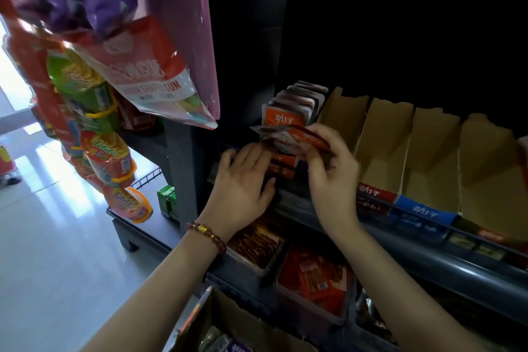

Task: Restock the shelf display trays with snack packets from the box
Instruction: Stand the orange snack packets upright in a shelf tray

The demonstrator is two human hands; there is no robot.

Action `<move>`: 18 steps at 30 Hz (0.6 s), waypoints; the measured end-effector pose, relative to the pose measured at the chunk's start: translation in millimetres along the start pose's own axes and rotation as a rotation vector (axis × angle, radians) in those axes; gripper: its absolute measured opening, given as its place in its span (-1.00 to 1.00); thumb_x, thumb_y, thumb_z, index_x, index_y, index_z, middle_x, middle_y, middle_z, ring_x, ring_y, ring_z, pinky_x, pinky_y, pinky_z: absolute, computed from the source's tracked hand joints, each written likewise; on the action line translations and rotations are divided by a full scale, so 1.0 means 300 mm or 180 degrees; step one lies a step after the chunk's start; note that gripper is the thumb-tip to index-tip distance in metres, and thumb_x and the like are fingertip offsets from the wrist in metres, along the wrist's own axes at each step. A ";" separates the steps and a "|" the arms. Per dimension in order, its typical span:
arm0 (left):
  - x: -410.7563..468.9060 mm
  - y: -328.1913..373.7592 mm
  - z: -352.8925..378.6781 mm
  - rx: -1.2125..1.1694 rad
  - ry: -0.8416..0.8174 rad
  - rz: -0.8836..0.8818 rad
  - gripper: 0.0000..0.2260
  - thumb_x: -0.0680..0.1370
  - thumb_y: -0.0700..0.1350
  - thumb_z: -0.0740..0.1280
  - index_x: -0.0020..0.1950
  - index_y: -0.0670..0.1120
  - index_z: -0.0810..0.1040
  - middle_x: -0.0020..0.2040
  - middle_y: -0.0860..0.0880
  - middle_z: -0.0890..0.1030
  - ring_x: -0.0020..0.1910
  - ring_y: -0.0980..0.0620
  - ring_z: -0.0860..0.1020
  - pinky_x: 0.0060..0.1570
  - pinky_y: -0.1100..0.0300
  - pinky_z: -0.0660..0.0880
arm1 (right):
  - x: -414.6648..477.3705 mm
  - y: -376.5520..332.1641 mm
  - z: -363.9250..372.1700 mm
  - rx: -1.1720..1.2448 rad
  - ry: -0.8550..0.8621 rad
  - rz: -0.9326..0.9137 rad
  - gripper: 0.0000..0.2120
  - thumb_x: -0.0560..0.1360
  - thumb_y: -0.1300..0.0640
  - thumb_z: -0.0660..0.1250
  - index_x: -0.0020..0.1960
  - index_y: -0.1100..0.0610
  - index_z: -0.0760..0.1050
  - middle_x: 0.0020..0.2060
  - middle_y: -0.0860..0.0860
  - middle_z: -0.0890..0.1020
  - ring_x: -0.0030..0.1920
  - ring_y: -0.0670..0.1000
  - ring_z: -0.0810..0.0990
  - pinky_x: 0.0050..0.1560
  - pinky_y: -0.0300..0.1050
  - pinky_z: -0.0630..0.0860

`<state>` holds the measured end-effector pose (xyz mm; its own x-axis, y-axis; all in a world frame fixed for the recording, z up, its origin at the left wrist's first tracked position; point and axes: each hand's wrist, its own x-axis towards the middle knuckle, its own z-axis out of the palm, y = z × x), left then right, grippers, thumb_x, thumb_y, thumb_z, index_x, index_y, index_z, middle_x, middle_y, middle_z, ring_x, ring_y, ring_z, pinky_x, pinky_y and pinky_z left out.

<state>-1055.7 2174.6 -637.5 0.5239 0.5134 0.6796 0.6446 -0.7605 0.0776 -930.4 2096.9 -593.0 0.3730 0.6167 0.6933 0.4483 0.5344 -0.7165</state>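
while r hand pinches 1 packet, l hand lies spread at full tray; 4 empty trays.

Both arms are bare from the lower edge of the view to the wrists: the left forearm and the right forearm. Around the left wrist sits 1 bracelet of round, glossy dark-red beads, with 1 gold-coloured charm bead among them. The left hand wears 1 thin, pale metal ring on 1 finger. The right hand is bare.
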 end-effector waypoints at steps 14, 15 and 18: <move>-0.009 0.002 -0.005 -0.0198 0.0116 0.0156 -0.55 0.39 -0.10 0.19 0.29 -0.12 0.39 0.24 -0.15 0.52 0.23 -0.02 0.40 0.06 0.08 0.23 | 0.060 -0.071 0.002 -0.2020 -0.0231 -0.0764 -0.71 0.54 0.30 0.28 0.25 0.17 0.51 -0.01 0.08 0.65 -0.10 0.04 0.64 -0.20 -0.04 0.61; -0.009 0.005 -0.004 -0.0221 0.0112 0.0115 -0.55 0.39 -0.10 0.19 0.28 -0.12 0.40 0.25 -0.15 0.51 0.24 -0.02 0.40 0.06 0.09 0.22 | 0.065 -0.071 0.004 -0.2137 -0.0248 -0.0777 -0.71 0.54 0.30 0.27 0.25 0.17 0.50 -0.02 0.10 0.65 -0.14 0.08 0.64 -0.26 0.02 0.60; -0.010 0.012 0.003 -0.0316 0.0023 0.0014 -0.53 0.38 -0.08 0.18 0.29 -0.11 0.40 0.27 -0.15 0.48 0.28 -0.04 0.39 0.13 0.08 0.20 | 0.077 -0.073 0.011 -0.2377 -0.0228 -0.0909 -0.72 0.53 0.29 0.29 0.23 0.18 0.51 -0.05 0.13 0.65 -0.18 0.16 0.65 -0.34 0.05 0.59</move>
<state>-1054.5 2170.7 -639.8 0.5222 0.5075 0.6854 0.5839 -0.7985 0.1463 -934.3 2101.3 -561.6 0.1202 0.5637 0.8172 0.9532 0.1646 -0.2538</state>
